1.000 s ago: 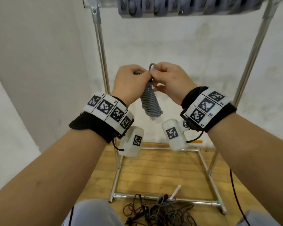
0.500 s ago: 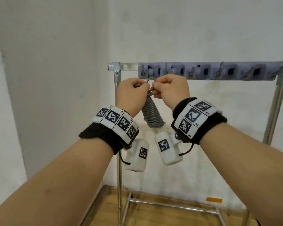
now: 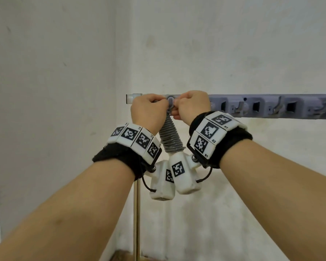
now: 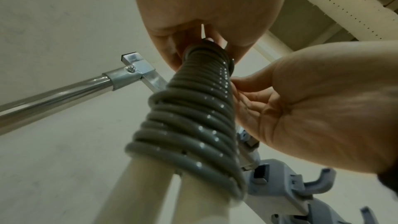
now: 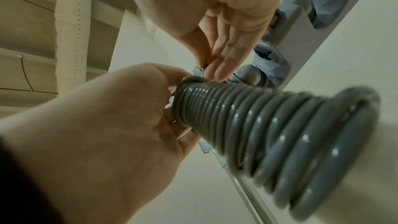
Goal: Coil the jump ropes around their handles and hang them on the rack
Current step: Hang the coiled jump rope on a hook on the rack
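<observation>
A grey jump rope (image 3: 170, 136) is coiled tightly round its two pale handles (image 4: 150, 193) and hangs between my wrists. My left hand (image 3: 149, 108) grips the top of the coil (image 4: 189, 117), its fingers curled round the upper end. My right hand (image 3: 188, 106) pinches a small loop at the coil's top (image 5: 269, 129), right at a round grey peg (image 3: 170, 99) on the rack's top bar. The loop itself is mostly hidden by my fingers. Both hands are held against the left end of the rack (image 3: 271, 107).
The grey hook strip runs right along the bar with several bare hooks (image 4: 318, 185). A metal upright (image 3: 136, 213) stands below my left wrist, joined to the bar by a corner bracket (image 4: 133, 69). A white wall is close behind.
Both hands have lifted the coiled rope from chest height up to the rack's top bar. The view has tilted up, so the floor and the loose ropes there are out of sight.
</observation>
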A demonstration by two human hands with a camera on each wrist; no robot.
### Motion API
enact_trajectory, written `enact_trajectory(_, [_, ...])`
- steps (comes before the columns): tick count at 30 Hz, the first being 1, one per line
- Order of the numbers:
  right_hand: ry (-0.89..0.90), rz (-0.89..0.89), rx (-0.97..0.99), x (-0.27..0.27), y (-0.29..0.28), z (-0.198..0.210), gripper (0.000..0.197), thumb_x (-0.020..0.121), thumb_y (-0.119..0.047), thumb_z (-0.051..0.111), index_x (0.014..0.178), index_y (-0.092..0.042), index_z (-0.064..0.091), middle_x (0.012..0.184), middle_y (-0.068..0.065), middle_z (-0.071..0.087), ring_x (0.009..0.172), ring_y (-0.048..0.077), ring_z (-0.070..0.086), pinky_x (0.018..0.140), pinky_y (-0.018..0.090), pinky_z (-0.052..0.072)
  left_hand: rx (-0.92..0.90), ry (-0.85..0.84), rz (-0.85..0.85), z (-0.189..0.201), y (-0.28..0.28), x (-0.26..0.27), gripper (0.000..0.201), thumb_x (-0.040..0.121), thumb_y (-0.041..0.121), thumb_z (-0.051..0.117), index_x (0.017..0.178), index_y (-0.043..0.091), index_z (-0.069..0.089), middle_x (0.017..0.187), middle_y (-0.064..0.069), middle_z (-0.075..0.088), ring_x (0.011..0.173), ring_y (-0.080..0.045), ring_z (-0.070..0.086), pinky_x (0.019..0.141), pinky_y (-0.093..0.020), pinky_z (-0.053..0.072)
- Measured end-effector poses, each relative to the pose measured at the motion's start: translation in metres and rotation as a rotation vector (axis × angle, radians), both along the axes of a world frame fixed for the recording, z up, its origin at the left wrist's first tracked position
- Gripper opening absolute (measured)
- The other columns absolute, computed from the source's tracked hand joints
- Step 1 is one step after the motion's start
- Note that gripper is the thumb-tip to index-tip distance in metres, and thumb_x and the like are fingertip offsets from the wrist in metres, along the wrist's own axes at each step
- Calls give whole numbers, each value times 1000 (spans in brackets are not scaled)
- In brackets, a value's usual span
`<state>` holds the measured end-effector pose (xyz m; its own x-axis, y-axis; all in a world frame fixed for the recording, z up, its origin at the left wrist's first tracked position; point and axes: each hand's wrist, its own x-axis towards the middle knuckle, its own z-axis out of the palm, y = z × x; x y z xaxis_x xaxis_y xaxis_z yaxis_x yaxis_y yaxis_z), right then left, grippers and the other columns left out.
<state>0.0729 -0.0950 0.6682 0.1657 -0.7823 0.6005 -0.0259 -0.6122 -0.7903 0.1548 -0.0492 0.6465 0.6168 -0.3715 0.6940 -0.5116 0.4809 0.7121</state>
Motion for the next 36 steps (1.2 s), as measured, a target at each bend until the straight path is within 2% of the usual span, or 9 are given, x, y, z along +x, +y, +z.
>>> enact_trajectory(4, [83,37,16,-1,-11,-6,24,87,-7,54,64,-14,55,81,14,68,76,27,68,74,43,58,109,-8,-42,-4,-9,8,16,71,5,64,66,17,74,70,-1,69,75,-23,66,79,-43,57])
enact_trajectory(10, [62,73,-8,-6,-5,-23,24,86,-5,58,67,-21,54,88,13,69,83,28,69,79,45,57,120,-74,-41,-15,-5,13,12,75,15,64,73,18,75,63,9,66,65,-9,60,75,-34,54])
enact_trajectory(14, [74,33,-57,-23,3,-44,11,87,-9,58,84,-19,57,101,9,67,87,24,67,85,42,55,128,-193,24,-30,4,11,27,85,28,61,111,21,62,98,11,63,86,-1,59,78,-22,50])
enact_trajectory(17, [145,16,-87,-46,12,-71,7,87,-11,57,87,-17,60,98,8,67,91,25,65,88,44,52,56,-336,154,-56,18,3,26,88,29,61,109,23,46,106,7,45,92,-9,50,81,-20,41])
enact_trajectory(20, [274,16,-75,-75,26,-113,15,85,-10,56,74,-20,61,85,7,69,83,25,66,82,44,53,129,-490,170,-97,39,-15,21,84,25,60,96,24,42,91,11,41,80,-10,46,72,-16,36])
enact_trajectory(23, [409,37,4,-109,38,-169,19,85,-10,55,70,-22,60,73,1,67,74,22,67,71,34,56,366,-590,34,-145,58,-40,8,83,24,58,84,25,50,72,11,52,67,-6,50,63,-19,43])
enact_trajectory(28, [625,62,96,-161,56,-268,13,87,-12,55,78,-18,62,73,-6,61,74,17,63,71,26,50,754,-782,-187,-237,87,-81,5,83,22,60,88,23,61,76,9,61,75,-11,59,72,-36,52])
enact_trajectory(32, [788,83,159,-197,71,-344,10,89,-17,55,86,-20,64,75,-12,56,74,10,55,64,19,39,951,-910,-308,-309,96,-101,14,84,30,60,95,23,64,84,10,62,81,-13,59,76,-36,52])
enact_trajectory(36, [992,108,215,-222,85,-418,12,92,-24,54,89,-21,66,80,-9,58,77,13,55,67,25,39,1109,-924,-381,-389,95,-119,18,84,36,59,99,26,63,79,19,50,83,-9,53,75,-28,45])
